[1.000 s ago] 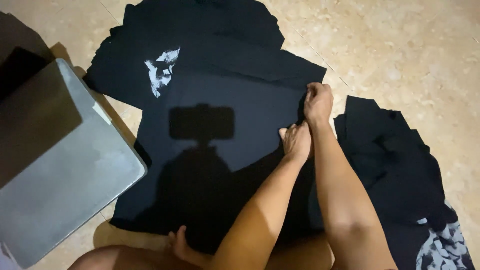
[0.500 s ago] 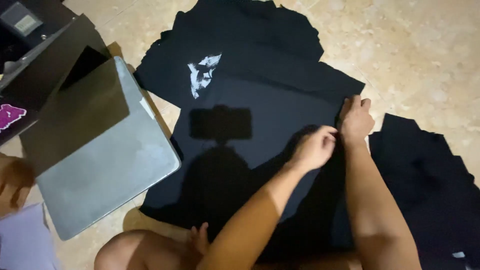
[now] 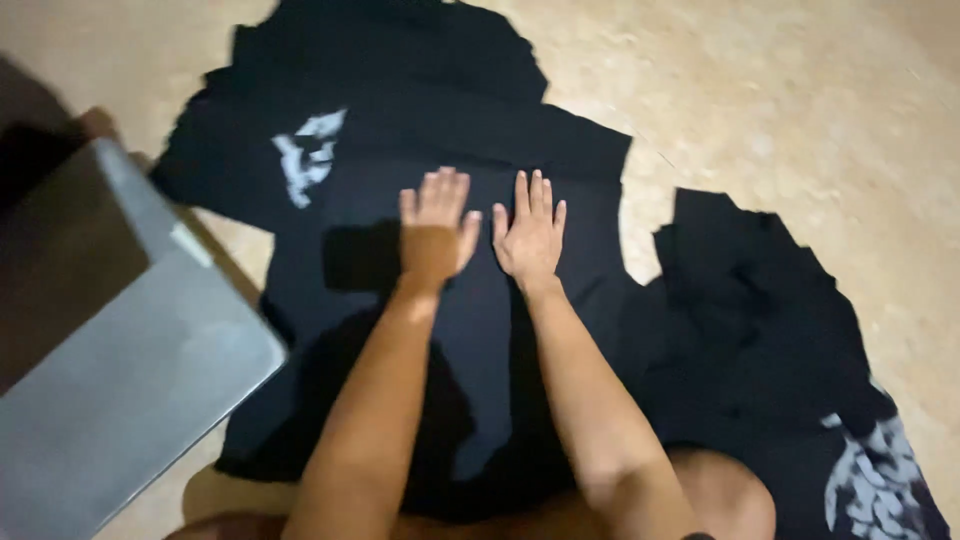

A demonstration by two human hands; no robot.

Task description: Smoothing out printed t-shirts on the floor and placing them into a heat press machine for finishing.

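On the beige floor (image 3: 800, 100) lies a black T-shirt (image 3: 480, 330), spread flat in the middle of the view, and both of the person's hands rest on top of it. Left hand (image 3: 435, 230) and right hand (image 3: 530, 235) lie side by side, palms down, fingers stretched out and pointing away from the body, so each grip is wide and flat, pressing on the cloth and holding nothing. Under the shirt's far edge sits another black garment with a white print (image 3: 310, 160) showing at the left. A separate heap of black shirts (image 3: 760, 330) lies just to the right, one with a white print near the lower corner. To the left a grey flat box (image 3: 130, 370) rests on the floor, its corner close to the shirt's edge.
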